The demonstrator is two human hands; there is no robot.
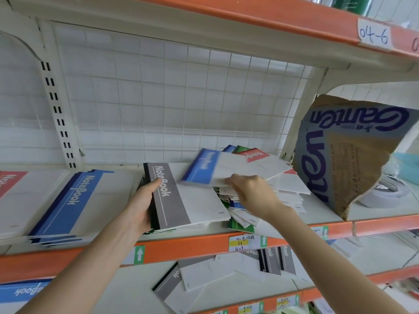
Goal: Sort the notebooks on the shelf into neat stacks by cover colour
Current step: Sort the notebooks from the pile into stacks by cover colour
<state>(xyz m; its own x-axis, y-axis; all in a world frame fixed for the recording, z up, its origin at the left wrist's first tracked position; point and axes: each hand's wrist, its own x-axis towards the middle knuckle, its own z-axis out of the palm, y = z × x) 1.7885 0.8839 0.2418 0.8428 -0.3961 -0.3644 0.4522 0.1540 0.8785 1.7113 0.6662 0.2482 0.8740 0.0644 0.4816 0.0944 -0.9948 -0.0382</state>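
Note:
My left hand grips the spine edge of a stack topped by a grey-banded notebook in the middle of the shelf. My right hand pinches a blue-banded notebook, blurred and lifted above a messy pile of mixed notebooks with red, green and blue covers. A neat stack of blue notebooks lies to the left, and a red-banded notebook sits at the far left edge.
A torn cardboard box stands at the right end of the shelf. The orange shelf edge carries price labels. Grey notebooks lie scattered on the shelf below. A wire grid backs the shelf.

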